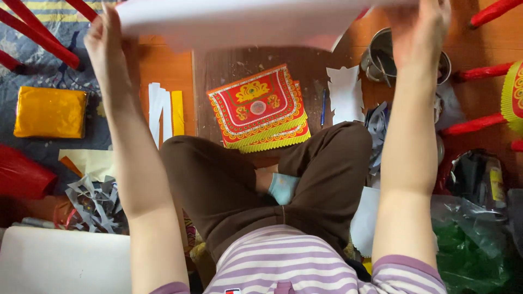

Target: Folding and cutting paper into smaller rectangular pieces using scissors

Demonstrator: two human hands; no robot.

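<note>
Both hands were raised at the top of the view, and a white sheet (234,22) was held stretched between them. By the left hand (106,41) its left edge was gripped, fingers curled round the paper; by the right hand (417,30) the right edge was pinched, though those fingertips were partly cut off by the frame. The sheet's long axis was laid from hand to hand, crosswise, with neither hand nearer than the other. Below the hands and between the forearms, a stack of red-and-gold printed papers (259,106) was seen on the wooden floor (218,71), well apart from the sheet and just beyond the crossed legs. Under the left hand, white and yellow paper strips (163,111) were laid side by side; further left of that forearm a yellow packet (50,111) was set on a mat. Under the right hand a metal pot (381,57) was placed, with a cut white scrap (344,92) and a blue pen (323,107) just inside it. Grey paper cuttings (95,201) were heaped near the left elbow.
</note>
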